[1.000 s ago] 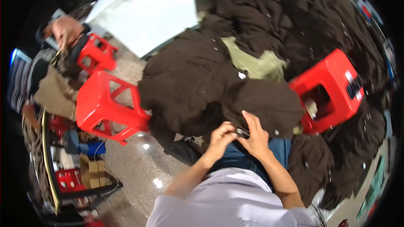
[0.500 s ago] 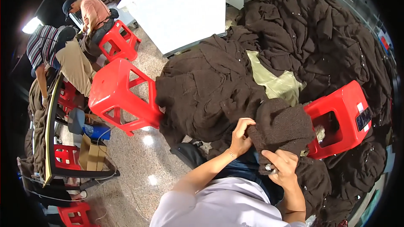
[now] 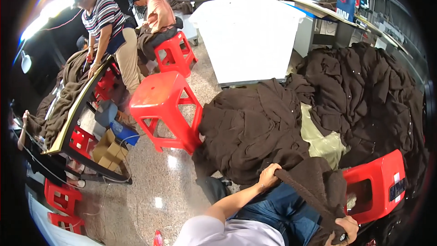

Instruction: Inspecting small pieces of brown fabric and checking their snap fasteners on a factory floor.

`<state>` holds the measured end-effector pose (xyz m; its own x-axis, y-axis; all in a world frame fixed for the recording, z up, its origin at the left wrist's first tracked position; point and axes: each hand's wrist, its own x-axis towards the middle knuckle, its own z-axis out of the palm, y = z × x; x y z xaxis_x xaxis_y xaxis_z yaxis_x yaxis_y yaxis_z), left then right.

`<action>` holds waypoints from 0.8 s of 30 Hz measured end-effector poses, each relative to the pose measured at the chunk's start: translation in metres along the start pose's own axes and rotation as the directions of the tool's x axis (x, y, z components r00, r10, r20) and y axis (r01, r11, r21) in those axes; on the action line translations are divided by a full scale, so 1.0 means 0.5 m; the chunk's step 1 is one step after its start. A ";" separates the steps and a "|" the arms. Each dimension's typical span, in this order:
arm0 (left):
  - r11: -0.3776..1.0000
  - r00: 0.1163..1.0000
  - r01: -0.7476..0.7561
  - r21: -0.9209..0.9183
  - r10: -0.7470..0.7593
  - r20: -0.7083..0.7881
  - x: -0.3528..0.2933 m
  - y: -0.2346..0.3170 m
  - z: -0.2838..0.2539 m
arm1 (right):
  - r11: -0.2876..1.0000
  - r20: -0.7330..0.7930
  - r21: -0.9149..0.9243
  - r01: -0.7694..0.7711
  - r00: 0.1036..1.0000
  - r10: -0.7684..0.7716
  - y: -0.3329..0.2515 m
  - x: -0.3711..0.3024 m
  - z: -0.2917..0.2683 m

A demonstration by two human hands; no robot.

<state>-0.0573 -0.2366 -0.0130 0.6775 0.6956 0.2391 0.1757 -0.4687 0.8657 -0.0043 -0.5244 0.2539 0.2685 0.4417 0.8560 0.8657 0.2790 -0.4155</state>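
A dark brown knitted fabric piece (image 3: 324, 183) is stretched across my lap, over blue jeans. My left hand (image 3: 269, 176) is closed on one end of its edge, close to the brown pile. Low on the right, my right hand (image 3: 347, 230) grips the other end, nearer my body. A small dark and silvery item shows at the right fingers, too small to name. Beyond my hands, a heap of the same brown fabric (image 3: 255, 130) spreads over the floor, with a pale yellow-green sheet (image 3: 318, 139) poking out of it.
A red stool (image 3: 378, 187) with a phone (image 3: 398, 190) on it stands at my right. Another red stool (image 3: 166, 105) is left of the heap. Behind stands a large white bin (image 3: 250, 41). Two people work at the far left, near a table (image 3: 75, 125) draped with brown fabric.
My hands have drawn apart: the right has moved down and right, pulling the fabric's edge taut. The view has tilted upward and left, showing more of the room.
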 end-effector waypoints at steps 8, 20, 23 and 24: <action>0.975 0.975 0.223 0.008 -0.223 0.012 0.009 -0.085 0.020 | 0.996 -0.303 -0.057 -0.068 0.952 0.047 0.099 -0.095 -0.069; 0.961 0.961 0.276 -0.003 -0.276 -0.007 -0.049 -0.129 -0.014 | 0.854 -0.186 -0.188 -0.485 0.871 0.454 0.110 -0.137 -0.074; 0.974 0.973 0.224 0.040 -0.226 0.041 -0.073 -0.164 -0.040 | 0.714 -0.013 -0.241 -0.658 0.738 0.675 0.105 -0.095 -0.053; 0.971 0.970 0.232 0.049 -0.235 0.059 -0.082 -0.177 -0.053 | 0.675 0.003 -0.239 -0.698 0.694 0.720 0.108 -0.088 -0.048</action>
<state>-0.1193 -0.2091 -0.0878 0.6578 0.7532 0.0029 0.3633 -0.3206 0.8748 0.0409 -0.5493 0.2011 0.8082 0.5101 0.2942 0.4974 -0.3237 -0.8049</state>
